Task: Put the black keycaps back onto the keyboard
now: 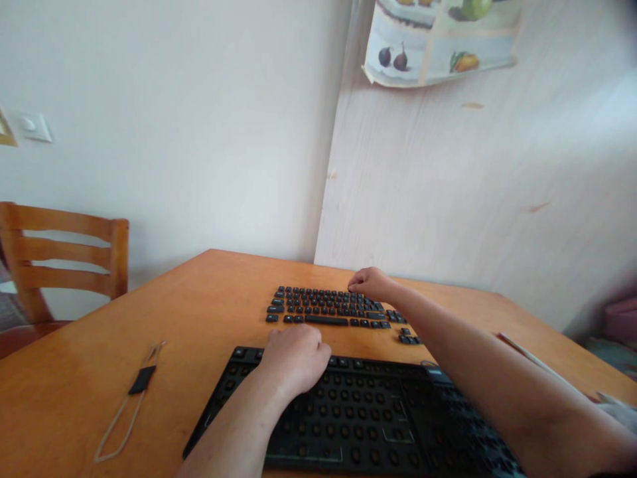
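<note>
The black keyboard (368,398) lies in front of me, most of its key sockets bare, a few keycaps still along its far edge. Over that edge rests my left hand (297,355), its fingers curled and their tips hidden, so what they hold cannot be seen. Beyond it, loose black keycaps (323,310) are laid out in rows like a keyboard. My right hand (371,283) reaches to the far right part of these rows. Its fingertips are pinched on a small dark keycap (351,288), touching or just above the table.
The wooden table (199,299) meets a pale wall behind. On the left lies a looped cord with a black tag (142,380). A wooden chair (64,252) stands at the left. A thin flat item (520,345) lies beyond my right forearm. A fruit poster (438,46) hangs above.
</note>
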The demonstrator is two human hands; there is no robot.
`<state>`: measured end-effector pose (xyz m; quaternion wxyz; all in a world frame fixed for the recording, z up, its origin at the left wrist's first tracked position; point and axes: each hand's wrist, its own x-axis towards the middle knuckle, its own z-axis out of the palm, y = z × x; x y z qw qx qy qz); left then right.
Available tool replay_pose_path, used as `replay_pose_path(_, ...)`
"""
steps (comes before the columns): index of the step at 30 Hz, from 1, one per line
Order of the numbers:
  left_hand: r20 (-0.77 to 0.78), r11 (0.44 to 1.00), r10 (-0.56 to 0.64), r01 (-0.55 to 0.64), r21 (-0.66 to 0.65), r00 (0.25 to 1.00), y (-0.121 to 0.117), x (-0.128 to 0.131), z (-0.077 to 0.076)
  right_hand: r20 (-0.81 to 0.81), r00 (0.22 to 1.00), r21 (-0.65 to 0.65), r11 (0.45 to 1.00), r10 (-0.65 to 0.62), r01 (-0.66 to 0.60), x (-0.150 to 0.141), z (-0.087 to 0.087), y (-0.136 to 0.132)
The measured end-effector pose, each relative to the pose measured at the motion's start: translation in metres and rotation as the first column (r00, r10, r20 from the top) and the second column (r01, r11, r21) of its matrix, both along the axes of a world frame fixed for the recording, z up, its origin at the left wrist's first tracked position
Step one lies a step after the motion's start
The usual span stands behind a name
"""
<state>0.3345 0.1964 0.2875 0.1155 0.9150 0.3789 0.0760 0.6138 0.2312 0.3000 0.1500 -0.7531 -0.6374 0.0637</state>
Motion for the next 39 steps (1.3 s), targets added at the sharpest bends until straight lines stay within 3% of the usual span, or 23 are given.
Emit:
replay_pose_path(8, -0.001, 1.0, 0.001, -0.001, -0.015, 1.0, 0.004, 0.002, -0.001, -0.082, 0.978, 0.121, 0.976, 0.193, -0.182, -0.04, 0.015, -0.088)
replay_pose_path(16, -0.006, 1.0, -0.014, 0.014, -0.018, 1.0, 0.006, 0.003, -0.002, -0.161, 0.957, 0.125, 0.967, 0.242, -0.223, -0.071, 0.005, -0.145)
replay_pose_path(23, 0.003, 1.0, -0.013, 0.013, -0.026, 1.0, 0.008, 0.004, -0.004, -0.187, 0.956, 0.13, 0.971, 0.225, -0.203, -0.077, -0.003, -0.158)
replay_pose_path(39, 0.006, 0.999, -0.009, 0.009, -0.04, 1.0, 0.006, 0.002, -0.002, -0.158, 0.966, 0.091, 0.977, 0.204, -0.191, -0.076, -0.007, -0.158)
